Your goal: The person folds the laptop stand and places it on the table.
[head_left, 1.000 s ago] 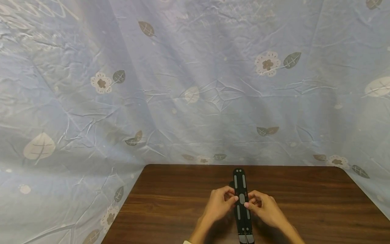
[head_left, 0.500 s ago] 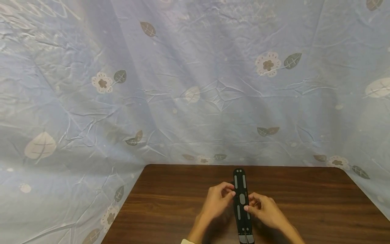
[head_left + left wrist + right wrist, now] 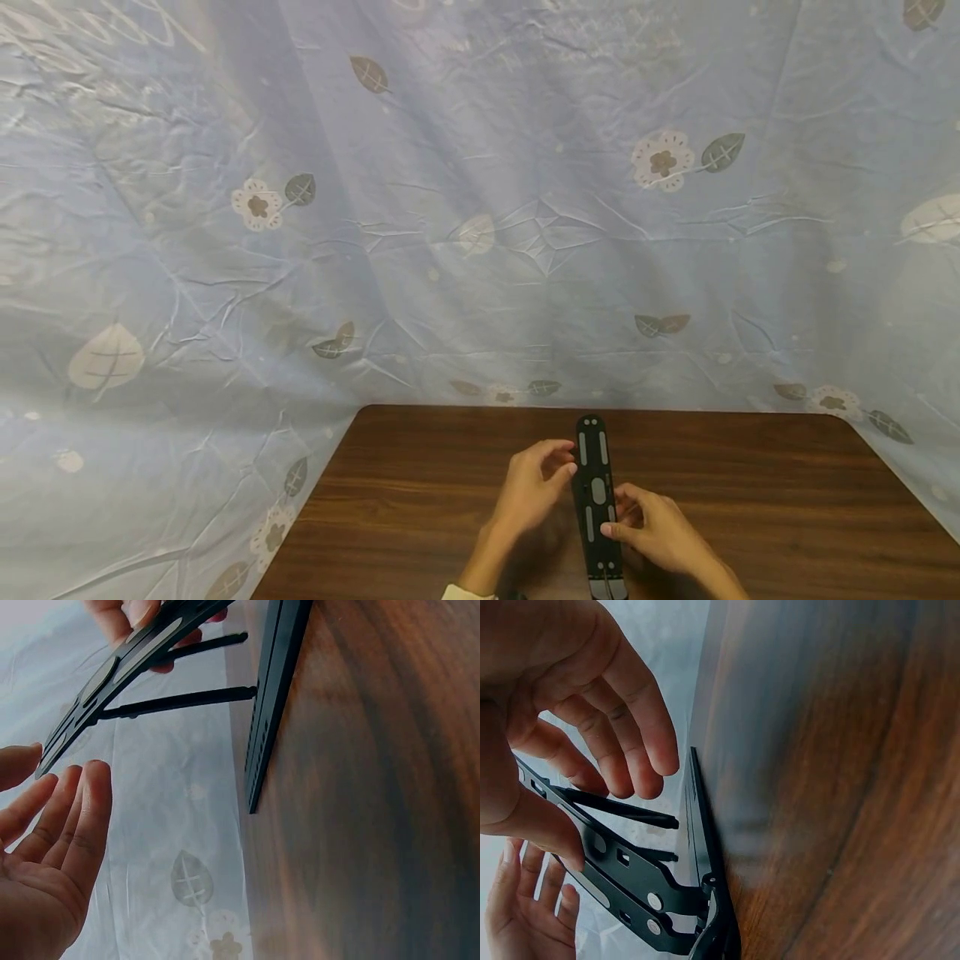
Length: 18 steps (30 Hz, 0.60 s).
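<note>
1. Stand (image 3: 597, 500): a black folding stand with slotted plates is lying near the middle of the brown wooden table (image 3: 750, 500), its long axis running away from the person, between the two hands.

2. Base plate (image 3: 274, 697): the lower plate is resting flat on the tabletop; in the right wrist view it (image 3: 705, 847) is meeting the upper plate at a hinge (image 3: 709, 889) at the near end.

3. Upper plate (image 3: 592, 855): this plate is standing tilted up off the base, so the stand is judged partly opened. Two thin struts (image 3: 176, 697) are spanning the gap between the plates; whether their tips are seated in the base cannot be told.

4. Right hand (image 3: 656, 529): its thumb (image 3: 544, 825) is pressing the outer face of the raised plate and its fingers (image 3: 630, 727) are curling behind it, so this hand is holding the plate up.

5. Left hand (image 3: 534, 487): its fingers (image 3: 79, 817) are lying straight and relaxed just beside the far end of the raised plate, apart from it and gripping nothing.

6. Progress: lifting of the plate is judged under way; fixing the struts and letting go appear left to do.

7. Backdrop (image 3: 480, 208): a pale blue cloth with leaves and flowers is hanging behind the table.
</note>
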### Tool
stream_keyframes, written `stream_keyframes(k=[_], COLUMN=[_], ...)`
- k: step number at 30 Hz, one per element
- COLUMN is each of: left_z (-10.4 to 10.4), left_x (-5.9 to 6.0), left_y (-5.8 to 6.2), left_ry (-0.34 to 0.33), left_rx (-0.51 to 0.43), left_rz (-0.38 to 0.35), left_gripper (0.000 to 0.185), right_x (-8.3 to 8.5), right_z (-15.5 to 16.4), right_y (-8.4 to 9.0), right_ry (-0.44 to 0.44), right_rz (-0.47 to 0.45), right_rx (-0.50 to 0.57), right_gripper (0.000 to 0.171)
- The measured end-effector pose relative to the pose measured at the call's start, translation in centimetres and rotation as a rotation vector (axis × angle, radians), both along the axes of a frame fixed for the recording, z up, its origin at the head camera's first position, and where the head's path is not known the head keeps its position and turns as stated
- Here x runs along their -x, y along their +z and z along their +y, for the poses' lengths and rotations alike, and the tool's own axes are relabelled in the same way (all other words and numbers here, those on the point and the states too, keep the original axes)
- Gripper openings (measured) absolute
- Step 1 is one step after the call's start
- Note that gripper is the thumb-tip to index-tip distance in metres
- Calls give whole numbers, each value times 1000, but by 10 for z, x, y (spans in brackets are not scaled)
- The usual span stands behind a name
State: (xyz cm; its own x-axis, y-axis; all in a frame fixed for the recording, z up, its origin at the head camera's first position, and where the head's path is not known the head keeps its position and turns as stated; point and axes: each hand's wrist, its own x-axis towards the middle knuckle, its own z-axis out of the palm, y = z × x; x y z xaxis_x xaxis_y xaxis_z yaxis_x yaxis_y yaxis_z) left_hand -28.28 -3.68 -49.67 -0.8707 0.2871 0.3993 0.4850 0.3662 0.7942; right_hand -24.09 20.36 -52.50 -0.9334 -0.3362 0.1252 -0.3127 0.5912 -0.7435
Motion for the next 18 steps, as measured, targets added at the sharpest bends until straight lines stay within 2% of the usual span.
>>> stream_keyframes(k=[6,18], left_z=[-2,-1], left_x=[3,8], left_y=[3,5], left_ry=[12,-6], left_rx=[4,36], left_rz=[34,52], left_gripper=[33,38], right_x=[-2,-8], right_z=[2,3], right_y=[-2,-3], right_ry=[18,68], right_rz=[-27,-52], right_rx=[-4,4], right_gripper=[43,36])
